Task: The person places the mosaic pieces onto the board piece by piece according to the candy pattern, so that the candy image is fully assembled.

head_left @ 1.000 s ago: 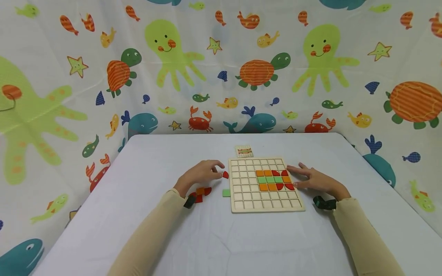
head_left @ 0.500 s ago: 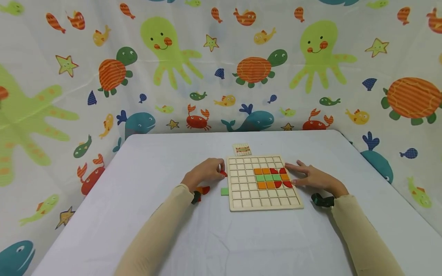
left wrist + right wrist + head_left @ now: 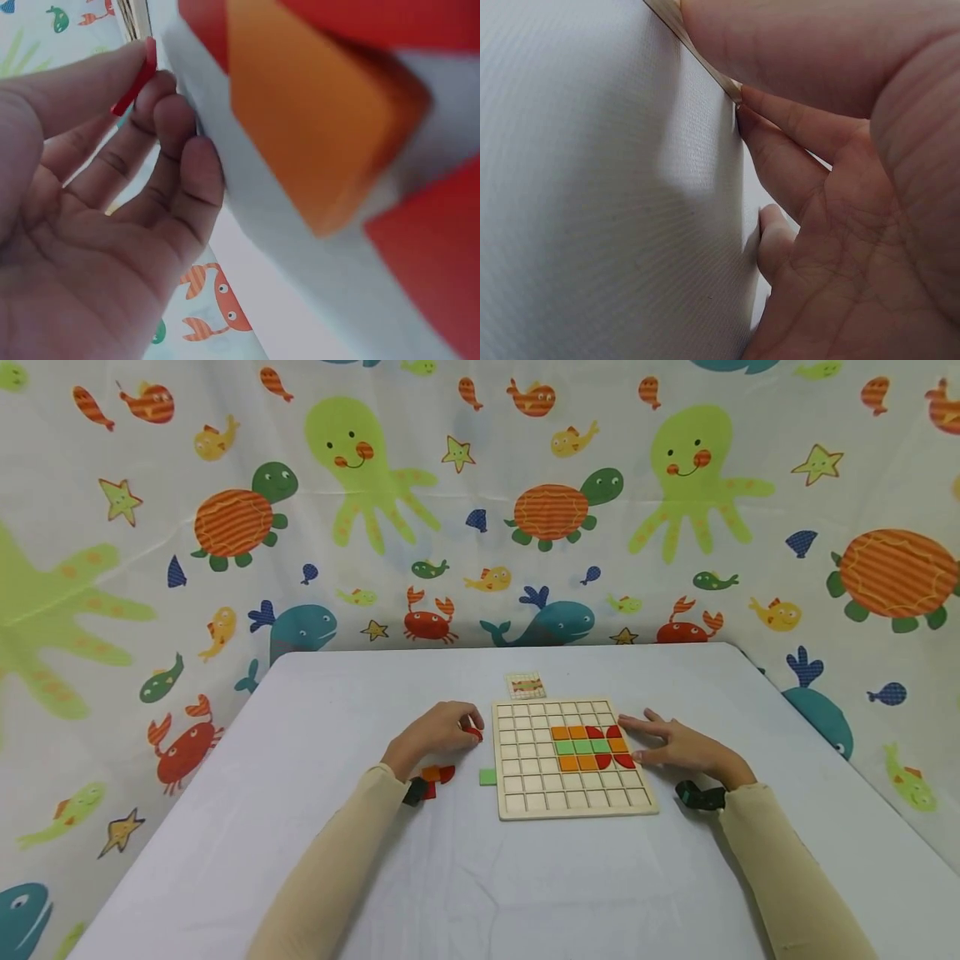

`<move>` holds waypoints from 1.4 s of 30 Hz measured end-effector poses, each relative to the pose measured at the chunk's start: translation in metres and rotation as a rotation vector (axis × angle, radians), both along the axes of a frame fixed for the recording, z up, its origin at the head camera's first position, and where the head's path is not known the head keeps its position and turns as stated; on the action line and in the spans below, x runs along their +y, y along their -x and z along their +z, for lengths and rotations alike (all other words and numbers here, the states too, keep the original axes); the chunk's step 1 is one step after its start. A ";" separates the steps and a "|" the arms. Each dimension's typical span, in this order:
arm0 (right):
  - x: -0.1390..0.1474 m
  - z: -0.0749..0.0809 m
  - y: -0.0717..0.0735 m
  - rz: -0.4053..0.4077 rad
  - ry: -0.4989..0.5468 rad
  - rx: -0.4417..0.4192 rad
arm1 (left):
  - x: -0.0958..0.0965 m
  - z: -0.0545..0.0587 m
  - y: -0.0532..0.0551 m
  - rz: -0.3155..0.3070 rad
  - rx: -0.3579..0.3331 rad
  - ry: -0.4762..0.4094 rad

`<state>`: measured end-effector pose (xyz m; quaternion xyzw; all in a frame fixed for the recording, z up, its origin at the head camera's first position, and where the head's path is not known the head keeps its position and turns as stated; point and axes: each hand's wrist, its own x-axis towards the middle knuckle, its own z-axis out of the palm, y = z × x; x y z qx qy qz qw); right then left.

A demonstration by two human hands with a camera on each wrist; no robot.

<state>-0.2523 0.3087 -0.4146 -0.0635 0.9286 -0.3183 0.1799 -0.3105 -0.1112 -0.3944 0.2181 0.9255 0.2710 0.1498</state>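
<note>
My left hand (image 3: 432, 732) pinches a small red rounded tile (image 3: 138, 84) between thumb and fingertips, left of the wooden grid board (image 3: 527, 770). In the left wrist view the tile stands on edge in the pinch. On the board's right half lie orange tiles (image 3: 569, 763), a row of green tiles (image 3: 582, 747) and red quarter-round tiles (image 3: 624, 761). My right hand (image 3: 686, 750) rests along the board's right edge, thumb and fingers spread loosely. Its thumb and fingertips touch the wooden rim (image 3: 705, 64) in the right wrist view.
A small patterned card (image 3: 526, 686) lies behind the board. One green tile (image 3: 487, 777) sits by the board's left edge. Several loose orange and red tiles (image 3: 447, 774) lie beside my left wrist. A sea-animal curtain (image 3: 480, 485) hangs behind the white table (image 3: 420, 893).
My left hand has closed its thumb and fingers on the red tile beside the board, then drawn it slightly left. My right hand has stayed at the board's edge.
</note>
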 end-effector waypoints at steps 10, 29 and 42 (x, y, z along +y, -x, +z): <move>0.000 0.000 0.001 0.001 -0.001 0.003 | -0.013 0.008 0.005 0.040 -0.070 -0.159; 0.001 0.000 0.002 -0.005 -0.004 -0.007 | 0.026 0.009 0.008 0.099 -0.242 -0.512; 0.004 -0.003 0.004 0.000 0.015 -0.004 | 0.053 0.003 0.005 0.068 -0.241 -0.502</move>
